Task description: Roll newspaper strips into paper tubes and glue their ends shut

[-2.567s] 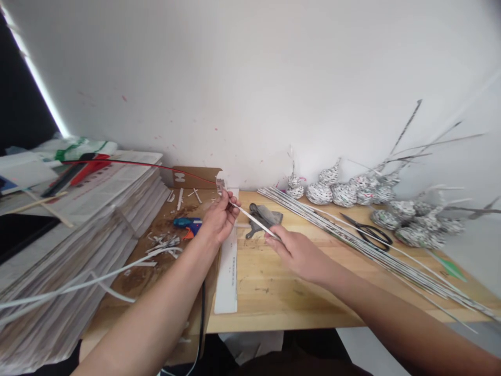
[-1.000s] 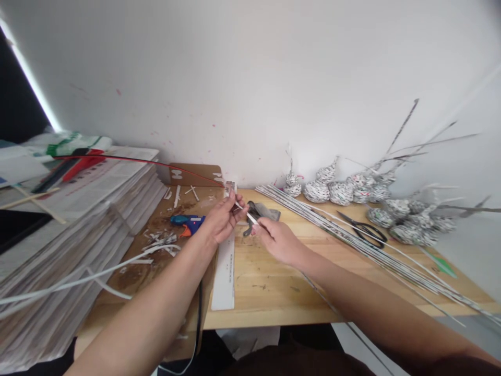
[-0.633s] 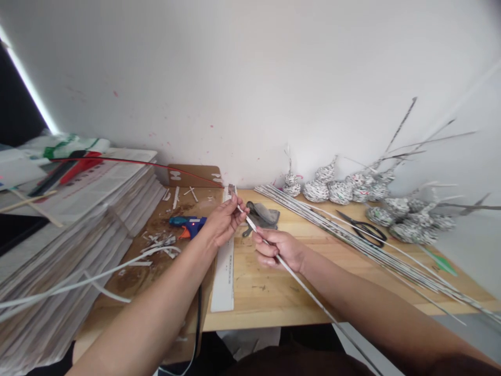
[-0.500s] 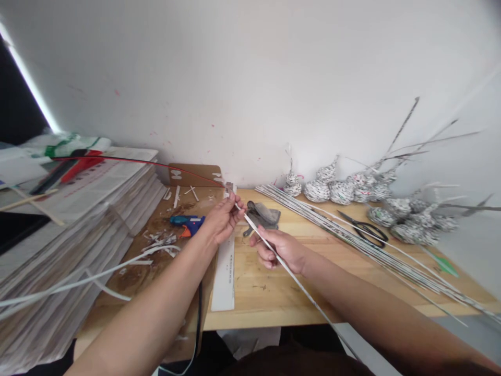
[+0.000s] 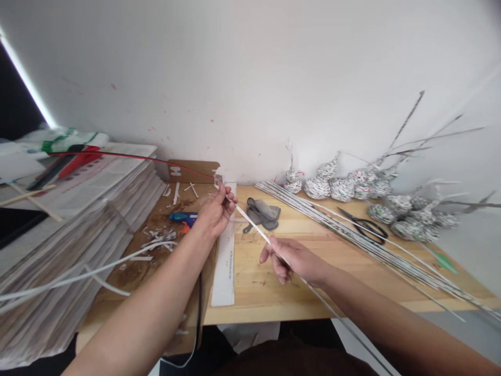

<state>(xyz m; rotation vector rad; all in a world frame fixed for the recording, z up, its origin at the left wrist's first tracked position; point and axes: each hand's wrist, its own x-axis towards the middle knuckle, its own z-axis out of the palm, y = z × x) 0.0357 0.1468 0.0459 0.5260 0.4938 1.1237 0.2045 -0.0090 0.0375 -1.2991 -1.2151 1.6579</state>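
A long thin white strip [image 5: 252, 222] slants between both hands and runs on below my right forearm toward the bottom edge. My left hand [image 5: 219, 211] pinches its upper end, where a small clear piece [image 5: 218, 180] with a thin red wire [image 5: 156, 159] shows at the fingertips. Lower down, my right hand [image 5: 287, 258] has its thumb and fingers closed round the strip. Under my left hand lies a white ruler-like board [image 5: 223, 271]. Grey gloves or cloth [image 5: 264, 213] rest just beyond the strip.
Left are a tall stack of newspapers [image 5: 117, 230], a blue glue gun [image 5: 183, 216] and paper scraps [image 5: 160, 237] on cardboard. Long paper rods [image 5: 344, 230], black scissors [image 5: 370, 230] and woven paper gourd shapes [image 5: 342, 189] occupy the right side of the wooden table [image 5: 250, 308].
My right hand has slid down the strip, toward me and rightward. My left hand has moved slightly left and up with the strip's end and the clear piece.
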